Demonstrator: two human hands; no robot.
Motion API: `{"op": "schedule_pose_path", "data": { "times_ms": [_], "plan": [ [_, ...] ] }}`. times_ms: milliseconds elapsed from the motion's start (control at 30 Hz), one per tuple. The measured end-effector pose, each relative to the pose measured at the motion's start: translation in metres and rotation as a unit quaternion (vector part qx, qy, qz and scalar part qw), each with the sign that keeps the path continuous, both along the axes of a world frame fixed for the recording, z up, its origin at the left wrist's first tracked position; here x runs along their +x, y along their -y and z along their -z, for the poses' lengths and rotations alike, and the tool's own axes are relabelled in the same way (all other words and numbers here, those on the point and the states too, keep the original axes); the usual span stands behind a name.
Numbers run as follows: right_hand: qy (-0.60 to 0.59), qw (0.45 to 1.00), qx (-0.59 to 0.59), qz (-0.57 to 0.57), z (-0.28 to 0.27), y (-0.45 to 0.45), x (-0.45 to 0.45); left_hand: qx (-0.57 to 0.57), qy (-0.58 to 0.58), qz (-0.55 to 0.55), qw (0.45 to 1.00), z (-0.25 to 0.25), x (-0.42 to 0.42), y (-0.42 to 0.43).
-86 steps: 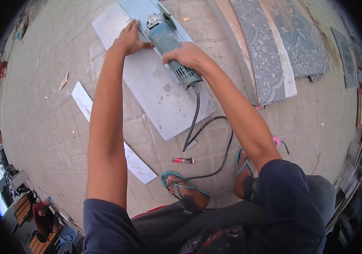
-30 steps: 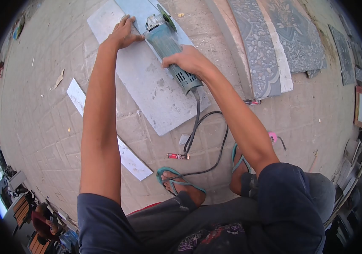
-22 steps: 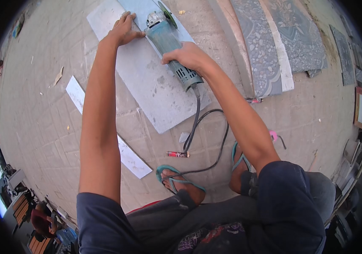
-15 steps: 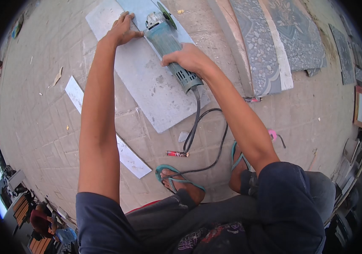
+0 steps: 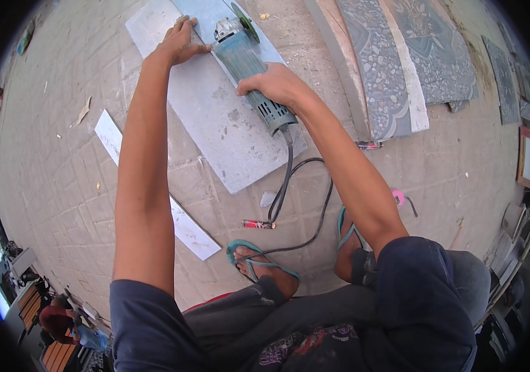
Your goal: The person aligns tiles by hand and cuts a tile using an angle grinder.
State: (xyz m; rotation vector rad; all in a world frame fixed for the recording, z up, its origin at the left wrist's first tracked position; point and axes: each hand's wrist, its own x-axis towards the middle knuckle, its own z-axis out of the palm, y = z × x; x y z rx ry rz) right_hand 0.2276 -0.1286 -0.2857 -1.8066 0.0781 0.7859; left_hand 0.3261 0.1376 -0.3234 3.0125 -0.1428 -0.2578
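Note:
A teal angle grinder (image 5: 238, 56) lies lengthwise over a bluish tile strip (image 5: 206, 12), and my right hand (image 5: 277, 84) is wrapped round its body. The green disc (image 5: 246, 23) stands on edge at the head, past the strip's middle. My left hand (image 5: 182, 45) presses down beside the grinder head, thumb stretched toward the tool and fingers spread on the tile surface. Under both is a larger grey slab (image 5: 227, 139) with dark blotches. From the grinder's rear a black cord (image 5: 289, 162) runs down toward my feet.
Patterned stone-look tiles (image 5: 389, 80) lean in a stack at the upper right. A narrow white tile offcut (image 5: 193, 232) lies under my left forearm. A red battery-like cylinder (image 5: 258, 224) and a pink roll (image 5: 398, 197) lie on the paving. Another person (image 5: 57, 322) is at the lower left.
My hands and the grinder hold the same position. The person at the lower left has shifted slightly.

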Motion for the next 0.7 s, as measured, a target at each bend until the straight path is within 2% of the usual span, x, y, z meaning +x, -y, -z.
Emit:
{"op": "schedule_pose_path", "data": {
  "times_ms": [700],
  "plan": [
    [0.005, 1.000, -0.014, -0.025, -0.011, 0.007, -0.006, -0.013, 0.008, 0.008, 1.000, 0.004, 0.003, -0.004]
  ]
}}
